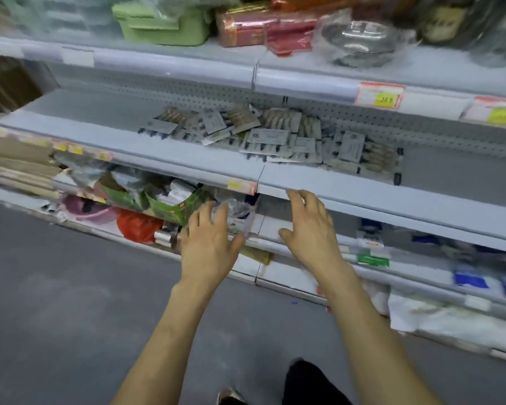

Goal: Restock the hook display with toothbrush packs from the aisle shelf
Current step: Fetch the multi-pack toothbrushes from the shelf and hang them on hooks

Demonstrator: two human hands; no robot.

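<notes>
Reaching mid-frame, the left hand [209, 244] and right hand [310, 229], fingers spread and empty, hover below the shelf [187, 153]; gripping packs [275, 138] likely comes next.

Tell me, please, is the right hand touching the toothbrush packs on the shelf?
Apart. The head view shows the right hand open below the front edge of the shelf, and bare shelf surface lies between it and the toothbrush packs.
</notes>
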